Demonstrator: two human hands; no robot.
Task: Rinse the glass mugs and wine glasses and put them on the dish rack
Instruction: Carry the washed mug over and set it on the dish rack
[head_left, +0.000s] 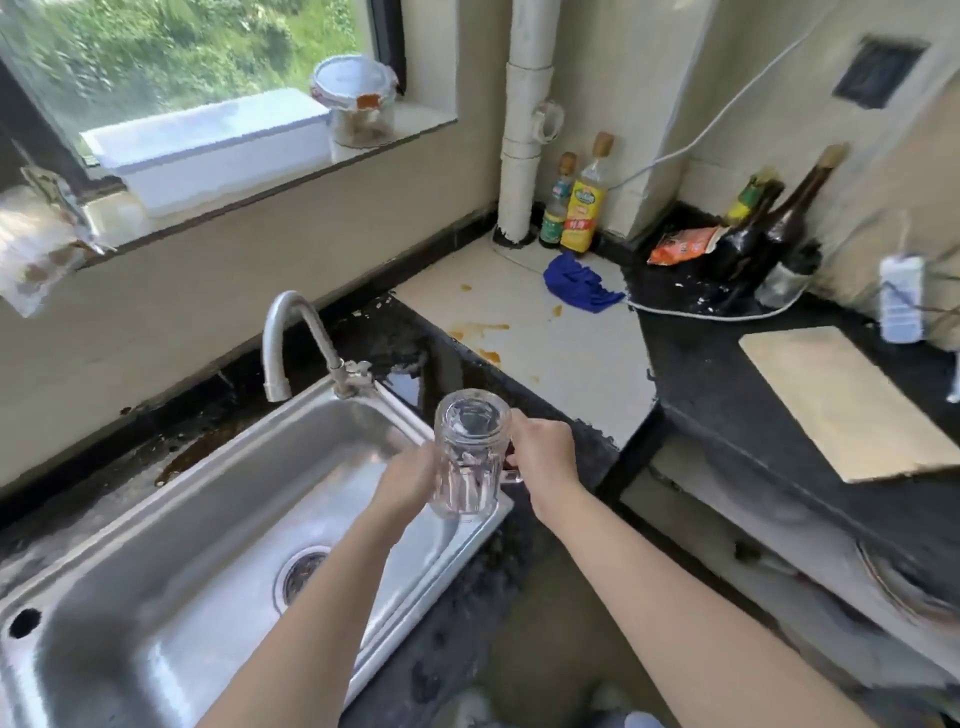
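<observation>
A clear ribbed glass mug (470, 452) is held upside down above the right rim of the steel sink (171, 525), its base facing up. My right hand (545, 460) grips the mug's handle on the right side. My left hand (410, 480) wraps the mug's left wall from behind; its fingers are partly hidden by the glass. The faucet (296, 343) stands at the sink's back edge with no water visibly running. No wine glasses or dish rack are in view.
Right of the sink lies dark countertop with a pale stained tile area (545, 338), a blue cloth (579, 283), oil and sauce bottles (582, 205) in the corner, dark bottles (769, 234) and a wooden cutting board (852, 400). A white box (208, 148) sits on the windowsill.
</observation>
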